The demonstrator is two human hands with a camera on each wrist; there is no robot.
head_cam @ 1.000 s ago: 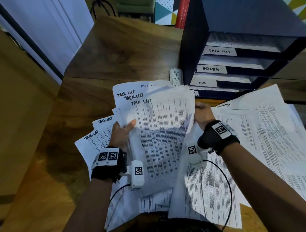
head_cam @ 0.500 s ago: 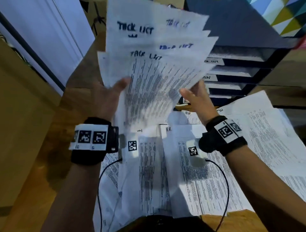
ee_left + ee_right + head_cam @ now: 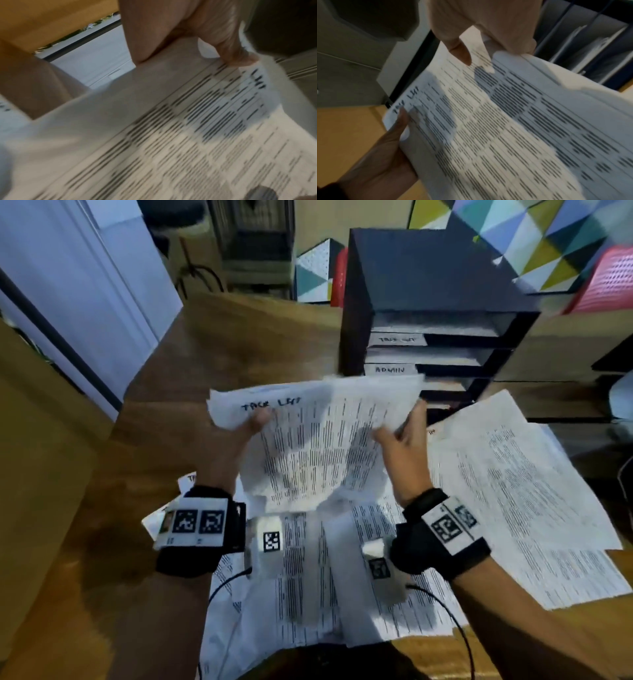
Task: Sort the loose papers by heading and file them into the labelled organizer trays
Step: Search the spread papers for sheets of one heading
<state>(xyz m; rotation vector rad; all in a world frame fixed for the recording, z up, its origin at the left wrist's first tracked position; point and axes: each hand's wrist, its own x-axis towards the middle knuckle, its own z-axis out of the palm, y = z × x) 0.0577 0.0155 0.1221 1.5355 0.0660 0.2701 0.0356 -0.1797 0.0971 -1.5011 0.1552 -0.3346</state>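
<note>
Four open-fronted trays are stacked in the dark organizer (image 3: pixel 428 289) at the far side of the surface (image 3: pixel 260 337), labels facing outward. Loose papers (image 3: pixel 534 491) are spread below for sorting. One "TASK LIST" bundle (image 3: pixel 318 446) is held squared-up before the trays, probably for filing: pinched by the left hand (image 3: pixel 236 446) at one edge and the right hand (image 3: pixel 404 453) at the other.

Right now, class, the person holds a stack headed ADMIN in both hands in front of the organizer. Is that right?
Not quite. The top sheet of the stack is headed TASK LIST, not ADMIN, as the head view shows. The rest stands: the left hand and the right hand both hold it in front of the organizer.
</note>
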